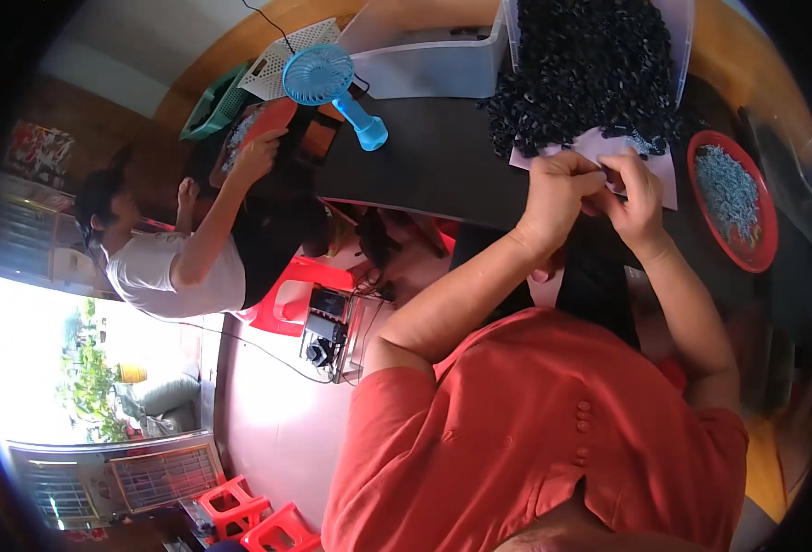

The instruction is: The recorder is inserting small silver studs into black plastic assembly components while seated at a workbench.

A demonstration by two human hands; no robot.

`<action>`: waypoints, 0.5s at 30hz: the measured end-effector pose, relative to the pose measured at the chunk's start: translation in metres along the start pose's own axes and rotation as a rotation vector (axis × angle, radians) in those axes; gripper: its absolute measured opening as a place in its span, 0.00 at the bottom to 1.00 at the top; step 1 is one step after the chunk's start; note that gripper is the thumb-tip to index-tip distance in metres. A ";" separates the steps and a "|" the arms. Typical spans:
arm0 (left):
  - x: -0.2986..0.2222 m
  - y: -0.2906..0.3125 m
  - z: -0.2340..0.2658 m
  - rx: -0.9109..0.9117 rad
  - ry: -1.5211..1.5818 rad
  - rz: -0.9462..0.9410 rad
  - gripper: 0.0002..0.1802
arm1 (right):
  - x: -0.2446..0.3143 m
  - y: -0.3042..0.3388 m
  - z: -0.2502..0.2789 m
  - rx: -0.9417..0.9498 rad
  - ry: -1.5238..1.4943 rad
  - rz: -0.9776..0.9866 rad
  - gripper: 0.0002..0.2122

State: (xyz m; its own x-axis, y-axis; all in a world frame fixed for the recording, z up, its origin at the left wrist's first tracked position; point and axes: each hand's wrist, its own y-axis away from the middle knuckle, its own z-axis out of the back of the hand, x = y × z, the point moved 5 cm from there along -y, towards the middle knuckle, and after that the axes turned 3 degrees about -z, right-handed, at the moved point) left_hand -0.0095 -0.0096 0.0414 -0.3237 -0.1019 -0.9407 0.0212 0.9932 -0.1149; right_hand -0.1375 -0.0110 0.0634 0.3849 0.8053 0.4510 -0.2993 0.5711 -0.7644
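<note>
My left hand [555, 201] and my right hand [636, 201] meet over the front edge of the dark table. Fingers of both are pinched together, tip to tip. A bit of something dark shows between them, too small and too covered to name. Just beyond lies a big heap of small black parts [590, 78], spilling from a tipped clear plastic bin [685, 46]. Under the heap's near edge is a pale pink sheet [659, 179], with a few small silvery pieces [643, 143] on it. To the right stands a red bowl [766, 241] full of small silvery-blue pieces [726, 189].
A blue handheld fan [321, 75] stands left on the table, near a clear bin [429, 69] and a white basket [291, 60]. Another person [185, 262] sits at the left, holding a red object [272, 120]. Red stools [282, 529] and a power unit [325, 327] are on the floor.
</note>
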 end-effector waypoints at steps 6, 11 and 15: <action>-0.086 -0.040 0.029 -0.110 -0.396 -0.455 0.05 | -0.021 0.000 0.012 -0.175 0.054 -0.012 0.14; -0.166 -0.147 0.106 -0.290 -0.588 -0.543 0.05 | -0.038 -0.005 0.007 -0.318 0.090 -0.021 0.10; -0.144 -0.119 0.068 -0.282 -1.223 -1.009 0.12 | -0.051 0.003 0.025 -0.417 0.111 -0.086 0.09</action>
State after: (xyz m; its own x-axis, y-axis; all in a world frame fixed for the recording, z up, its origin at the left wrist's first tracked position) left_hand 0.0990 -0.1168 0.1685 0.8179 -0.5337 -0.2150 0.0674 0.4601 -0.8853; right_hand -0.1800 -0.0466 0.0499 0.4910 0.7227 0.4865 0.1075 0.5039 -0.8571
